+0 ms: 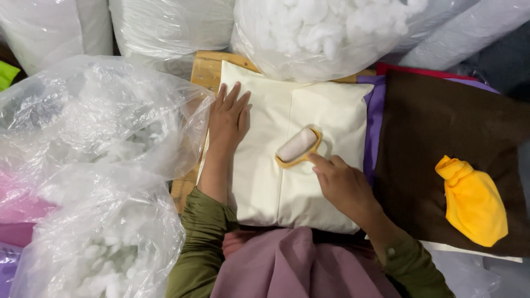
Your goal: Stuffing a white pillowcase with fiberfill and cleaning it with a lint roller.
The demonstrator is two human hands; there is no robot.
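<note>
Several big clear plastic bags of white fibre filling (94, 165) crowd the left side and the top of the view, larger than anything else here. To the right lies a dark brown fabric (441, 143) over purple cloth (374, 118), with a knotted yellow cloth bundle (473, 201) on it. In the middle, a cream cushion cover (287, 160) lies flat on the wooden desk (205, 69), directly in front of the person. On it sits a small lint roller (298, 146) with a pale drum and a yellow-tan frame, slightly right of centre.

The rolling would go best, I judge, with even pressure and straight overlapping strokes, the cloth held taut so no folds bunch under the drum.

The left hand (229, 121) lies palm down on the cover's left edge, fingers spread and pointing away, its grip open and pinning the cloth. The right hand (342, 185) reaches in from the lower right, fingers curled closed around the roller's handle.
</note>
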